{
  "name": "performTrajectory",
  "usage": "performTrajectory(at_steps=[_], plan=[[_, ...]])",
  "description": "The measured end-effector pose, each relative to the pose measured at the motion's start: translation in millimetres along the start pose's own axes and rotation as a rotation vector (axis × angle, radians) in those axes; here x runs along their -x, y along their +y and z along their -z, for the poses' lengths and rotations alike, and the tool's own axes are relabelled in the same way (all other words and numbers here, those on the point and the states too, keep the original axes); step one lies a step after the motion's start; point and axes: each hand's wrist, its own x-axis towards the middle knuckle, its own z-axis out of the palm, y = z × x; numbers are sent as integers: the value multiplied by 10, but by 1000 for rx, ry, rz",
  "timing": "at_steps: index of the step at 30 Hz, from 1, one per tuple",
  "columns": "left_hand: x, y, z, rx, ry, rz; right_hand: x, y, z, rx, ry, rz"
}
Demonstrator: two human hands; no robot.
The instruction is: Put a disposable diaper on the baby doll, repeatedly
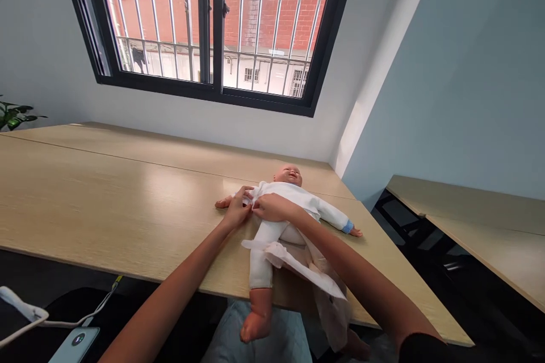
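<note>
A baby doll (290, 174) lies on its back on the wooden table, its head toward the window and its feet hanging past the front edge. It wears a white top (293, 195) with a blue cuff (348, 227) and white trousers (261, 264). At the side of its chest, my left hand (239, 208) pinches the edge of the top near the doll's arm. Close beside it, my right hand (272, 208) has its fingers closed on the same cloth; the exact grip is partly hidden. A white strip (298, 264) and sheer beige cloth (334, 315) lie over the other leg.
The wooden table (106, 198) extends far to the left under a barred window (213, 28). A second table (481, 227) stands to the right across a dark gap. Below the front edge are a power bank (75, 346) and a white cable (42, 317).
</note>
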Motion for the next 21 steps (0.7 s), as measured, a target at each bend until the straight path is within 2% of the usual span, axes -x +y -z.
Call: performTrajectory(at_steps=[4,7,11,14,17,19,21], plan=[[-7,-21,-3,-24,7,-3,-244,99,-28,145,-153,-121],[-6,-3,-4,-22,3,-6,-404,36,-64,209,-210,-186],[-6,30,-2,-6,-7,-22,-493,-103,-100,208,-226,-206],[-5,42,2,12,-4,-23,-361,-69,-42,159,-177,-165],[7,59,-1,44,-20,-7,-54,170,47,-8,-1,-148],[17,80,-11,68,-25,7,224,412,56,-345,317,-207],[23,105,-25,108,-26,30,541,656,-15,-569,603,-359]])
